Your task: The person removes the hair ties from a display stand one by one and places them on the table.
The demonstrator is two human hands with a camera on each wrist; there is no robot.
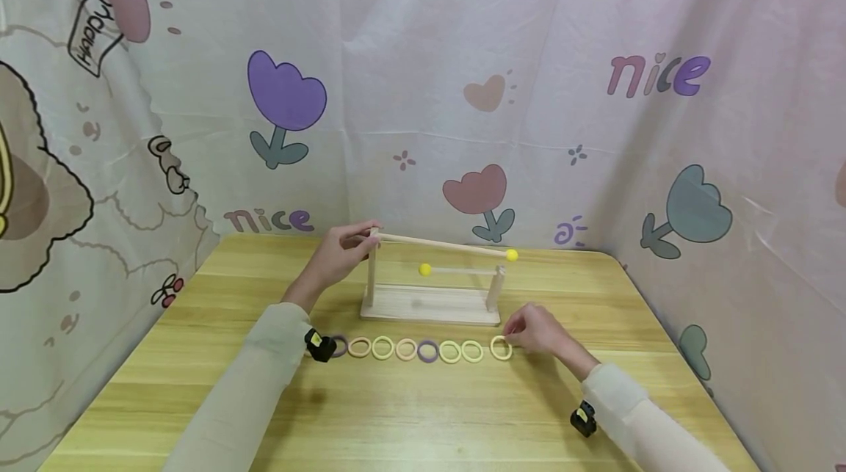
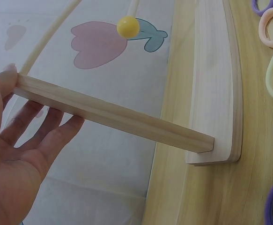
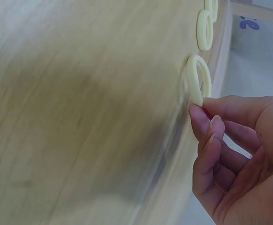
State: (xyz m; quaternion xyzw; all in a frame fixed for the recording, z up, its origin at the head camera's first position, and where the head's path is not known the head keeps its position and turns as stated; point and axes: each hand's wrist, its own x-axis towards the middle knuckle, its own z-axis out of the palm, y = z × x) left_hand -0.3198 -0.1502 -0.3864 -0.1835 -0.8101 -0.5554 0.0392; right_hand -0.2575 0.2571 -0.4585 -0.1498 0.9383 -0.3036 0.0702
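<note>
A wooden stand has a flat base (image 1: 456,316), a tall left post (image 1: 371,277) and a shorter right post (image 1: 495,291). My left hand (image 1: 338,255) holds the top of the tall post between thumb and fingers. From there a rod (image 1: 443,243) runs right, tipped with a yellow ball (image 1: 512,255). A lower rod from the short post carries another yellow ball (image 1: 425,269) at its left end. My right hand (image 1: 537,329) pinches a pale yellow hair tie (image 3: 192,79) by its edge, at the right end of a row; it appears low over or touching the tabletop.
In front of the stand lies a row of hair ties, including a purple one (image 1: 419,351) and a peach one (image 1: 397,349). My left sleeve and wrist camera (image 1: 320,346) cover the row's left end. Behind the wooden table (image 1: 463,420) hangs a printed cloth (image 1: 396,53).
</note>
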